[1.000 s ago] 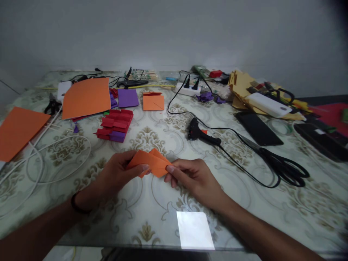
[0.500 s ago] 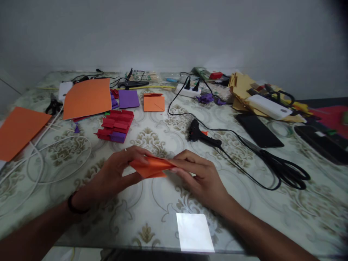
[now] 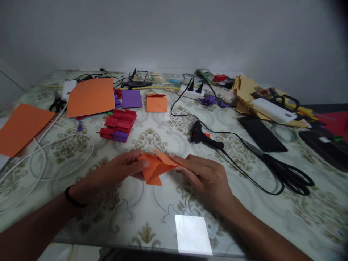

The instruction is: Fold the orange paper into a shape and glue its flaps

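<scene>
Paper [image 3: 155, 168] first: where is it, and what has hold of it?

It's orange, folded into pointed flaps, and held over the near part of the tabletop [image 3: 152, 212]. The left hand [image 3: 123, 168] pinches one side with the thumb on top; the right hand [image 3: 209, 172] has its fingers drawn narrow on the pointed end. Whether the lowest corner touches the surface, I can't tell.

What could go wrong there?

Uneven pulling, I'd say. If one side is tugged harder, a flap could skew off its crease, or the tip could tear where it's gripped. Too loose a pinch on the left could let those spread flaps spring apart.

And around the hands?

The glue gun [image 3: 205, 137] lies just beyond the right one. I can't see whether it's hot, but a careless reach could brush it. The black-handled scissors [image 3: 285, 172] sit farther right, where a swinging forearm might catch them. Past the left hand, the pleated red piece [image 3: 119, 121] could be crushed by a misplaced wrist.
</scene>
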{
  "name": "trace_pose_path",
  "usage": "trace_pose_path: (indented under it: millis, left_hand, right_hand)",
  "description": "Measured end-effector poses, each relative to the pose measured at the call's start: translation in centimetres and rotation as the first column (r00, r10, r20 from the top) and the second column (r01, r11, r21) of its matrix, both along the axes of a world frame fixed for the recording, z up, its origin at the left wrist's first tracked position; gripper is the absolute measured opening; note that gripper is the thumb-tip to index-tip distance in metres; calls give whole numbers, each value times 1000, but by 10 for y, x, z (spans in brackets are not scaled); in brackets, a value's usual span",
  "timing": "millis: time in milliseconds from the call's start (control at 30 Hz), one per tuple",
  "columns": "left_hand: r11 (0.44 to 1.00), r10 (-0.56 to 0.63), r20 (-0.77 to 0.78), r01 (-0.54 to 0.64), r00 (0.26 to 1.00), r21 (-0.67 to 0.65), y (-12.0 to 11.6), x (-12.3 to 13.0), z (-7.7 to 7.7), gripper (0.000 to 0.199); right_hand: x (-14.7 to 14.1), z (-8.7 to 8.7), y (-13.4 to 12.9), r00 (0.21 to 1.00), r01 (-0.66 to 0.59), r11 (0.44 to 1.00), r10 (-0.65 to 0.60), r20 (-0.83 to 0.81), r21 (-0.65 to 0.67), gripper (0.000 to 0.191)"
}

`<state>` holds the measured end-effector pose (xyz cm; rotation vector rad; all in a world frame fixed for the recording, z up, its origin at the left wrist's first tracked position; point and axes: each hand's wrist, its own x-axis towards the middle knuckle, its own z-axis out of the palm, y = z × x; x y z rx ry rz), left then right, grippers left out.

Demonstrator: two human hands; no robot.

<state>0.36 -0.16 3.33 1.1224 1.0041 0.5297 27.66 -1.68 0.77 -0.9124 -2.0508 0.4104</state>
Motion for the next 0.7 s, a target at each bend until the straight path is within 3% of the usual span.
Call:
trace_pose_path:
  millis: [100, 300, 433, 533, 633, 700]
  left_hand:
    - [991, -118, 54, 121, 992, -58, 1, -2, -1, 33]
    - [975, 108, 45, -114, 993, 191, 3, -2, -1, 21]
    - [910, 121, -76, -80, 990, 406, -2, -2, 2, 26]
    - [792, 118, -200, 29, 973, 610, -7, -3, 0, 30]
    - [615, 155, -238, 95, 959, 783, -8, -4, -4, 33]
    - [531, 160, -263, 141, 952, 835, -8, -5, -5, 35]
  right_hand:
    - [1, 3, 0, 999, -18, 999, 17, -40, -35, 38]
    - [0, 11, -1, 976, -151, 965, 110, -189, -215, 34]
    - [-1, 10, -1, 963, -145, 919, 45, -266, -368, 26]
    - [-5, 8, 0, 945, -106, 828, -89, -316, -551, 19]
    - [-11, 9, 1, 906, -173, 674, -178, -385, -718, 31]
    - [-13, 10, 1, 902, -243, 569, -164, -398, -785, 37]
